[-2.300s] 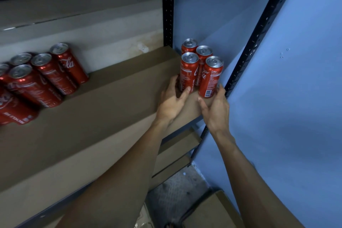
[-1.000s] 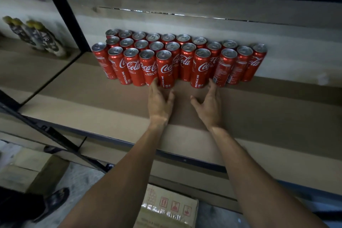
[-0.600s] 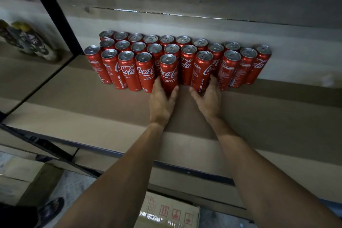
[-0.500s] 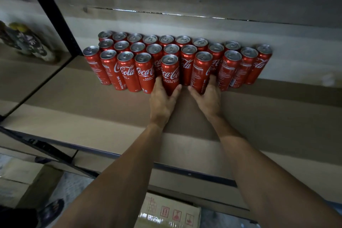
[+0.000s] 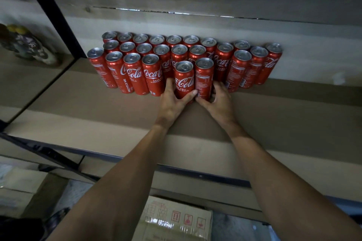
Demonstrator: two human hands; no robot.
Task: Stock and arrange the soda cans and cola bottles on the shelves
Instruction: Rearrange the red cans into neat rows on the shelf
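Standing upright and side by side, two cans sit just in front of the block of red cola cans [image 5: 179, 55] on the shelf [image 5: 98, 119]. The left hand [image 5: 172, 103] has its fingers curled round the logo can [image 5: 184, 78]. The right hand [image 5: 220, 103] likewise clasps the label-side can [image 5: 204, 76].

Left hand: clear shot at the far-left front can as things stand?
Probably yes, once freed: the left hand now grips a middle can, but the far-left front can stands at the row's open end, with bare shelf before it.
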